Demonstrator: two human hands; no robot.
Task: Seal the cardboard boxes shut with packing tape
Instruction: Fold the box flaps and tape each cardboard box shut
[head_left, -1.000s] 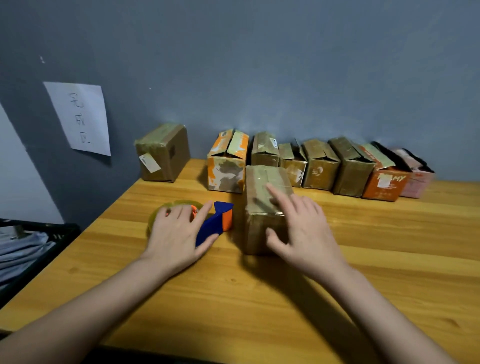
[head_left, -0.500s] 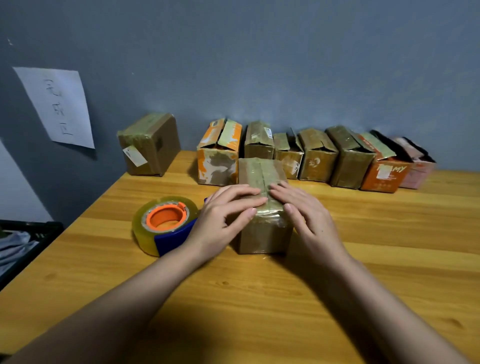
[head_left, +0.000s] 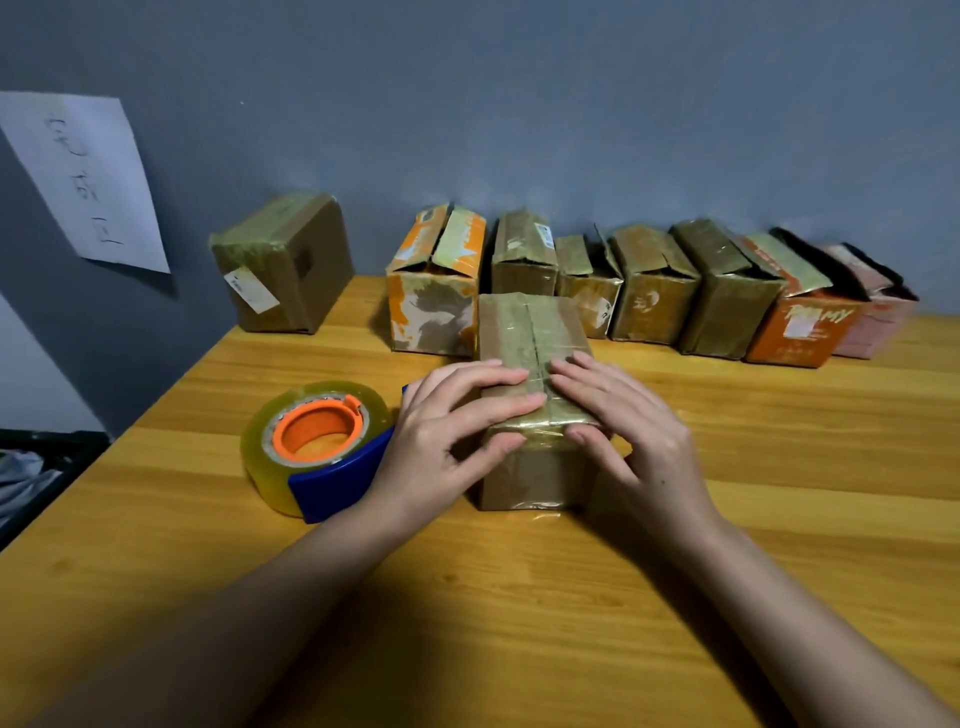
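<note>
Wood-grain table (head_left: 779, 519) is set against a grey-blue wall (head_left: 571, 104), on which a white paper sheet (head_left: 83, 176) with handwriting is fixed at the left. Along the wall a row of cardboard boxes (head_left: 654, 291) is lined up, several with flaps raised, and one taped box (head_left: 285, 265) is set apart at the far left. A brown box (head_left: 535, 467) is placed in front of the row, its top seam covered with clear tape. The left hand (head_left: 441, 441) is laid flat on the near left part of its top, fingers straight and pressing. The right hand (head_left: 634, 436) is pressed likewise on the near right part, thumb at the front edge. A tape dispenser (head_left: 317, 447) with an orange core and blue handle is seen just left of the box, beside the left hand.
</note>
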